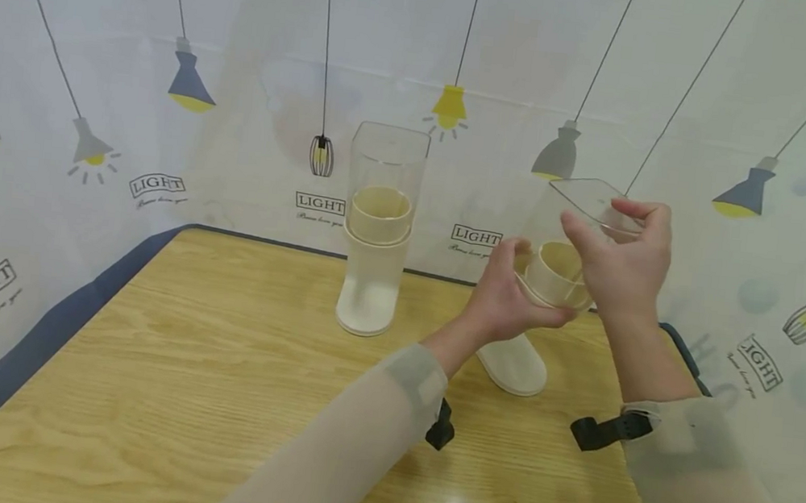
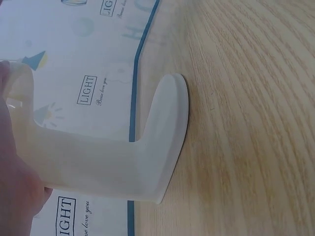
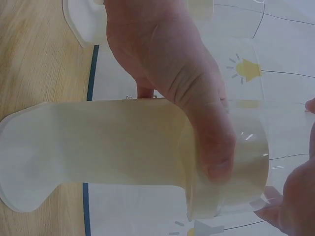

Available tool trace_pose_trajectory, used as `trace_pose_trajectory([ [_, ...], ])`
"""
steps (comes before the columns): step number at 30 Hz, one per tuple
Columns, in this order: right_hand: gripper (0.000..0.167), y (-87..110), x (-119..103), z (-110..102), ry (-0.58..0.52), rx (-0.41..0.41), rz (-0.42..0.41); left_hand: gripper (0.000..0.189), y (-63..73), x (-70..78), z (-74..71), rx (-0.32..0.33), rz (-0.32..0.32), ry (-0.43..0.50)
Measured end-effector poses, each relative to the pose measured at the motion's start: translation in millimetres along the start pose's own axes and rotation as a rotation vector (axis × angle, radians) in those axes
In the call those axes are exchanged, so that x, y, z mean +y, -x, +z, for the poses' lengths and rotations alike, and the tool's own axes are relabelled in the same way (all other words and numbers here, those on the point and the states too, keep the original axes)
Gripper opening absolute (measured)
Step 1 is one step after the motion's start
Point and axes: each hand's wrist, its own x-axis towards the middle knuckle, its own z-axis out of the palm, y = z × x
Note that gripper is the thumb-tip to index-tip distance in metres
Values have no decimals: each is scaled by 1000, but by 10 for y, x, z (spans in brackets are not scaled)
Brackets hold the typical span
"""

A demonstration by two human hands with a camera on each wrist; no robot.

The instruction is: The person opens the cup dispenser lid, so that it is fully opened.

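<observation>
A cream stand (image 1: 517, 366) with a flat rounded foot is on the table, right of centre. My left hand (image 1: 504, 298) grips the wide collar at its top, the thumb lying across the collar in the right wrist view. Rising from the collar is a clear container (image 1: 571, 207), with a cream inner ring (image 1: 547, 272) showing through its wall. Up at the container's rim, my right hand (image 1: 628, 261) holds the clear wall between thumb and fingers. From the left wrist side, the stand's foot (image 2: 167, 132) sits flat on the wood. The far side of the collar is hidden.
A second cream stand (image 1: 371, 281) bearing a clear container (image 1: 389, 149) is upright to the left, near the table's back edge. The wooden table (image 1: 178, 392) meets a wall cloth (image 1: 237, 163) printed with hanging lamps. Black straps circle both wrists.
</observation>
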Motion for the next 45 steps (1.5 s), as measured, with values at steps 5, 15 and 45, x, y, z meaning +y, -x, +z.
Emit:
trace_pose_trajectory([
  [5,56,5,-2,8,3,-10,-2,116,-1,-18,7,2,-3,7],
  [15,53,-5,-27,-16,56,-27,-13,115,7,-35,-4,2,-9,17],
  [45,53,-25,-212,-112,-33,48,-125,125,-37,-49,-137,-96,-71,46],
])
